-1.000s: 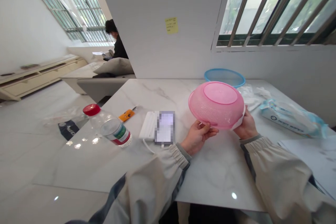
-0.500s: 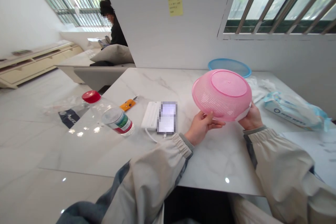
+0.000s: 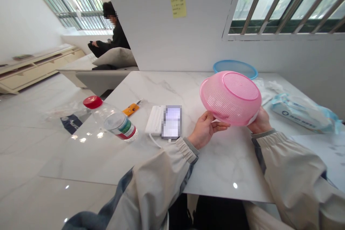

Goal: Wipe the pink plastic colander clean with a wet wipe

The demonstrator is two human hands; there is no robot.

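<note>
A pink mesh basket [image 3: 229,97] is held tilted above the white marbled table [image 3: 167,86], its round base facing up and away. At its lower left rim, my left hand [image 3: 204,129] pinches the edge between thumb and fingers. My right hand [image 3: 260,121] grips the lower right side, with its fingers partly hidden behind the basket. Behind the pink basket a blue basket [image 3: 234,66] stands against the wall, its lower part hidden.
Left of my hands lie a phone [image 3: 171,122], a white power bank [image 3: 154,120] with a cable, and an orange item [image 3: 131,109]. A red-capped bottle [image 3: 118,125] is further left. On the right are a wipes pack [image 3: 302,113] and paper [image 3: 320,147]. A person [image 3: 115,30] sits far back.
The pink basket has shifted slightly right and tilted a little, both hands still on it. The person in the background has lowered what was in front of them.
</note>
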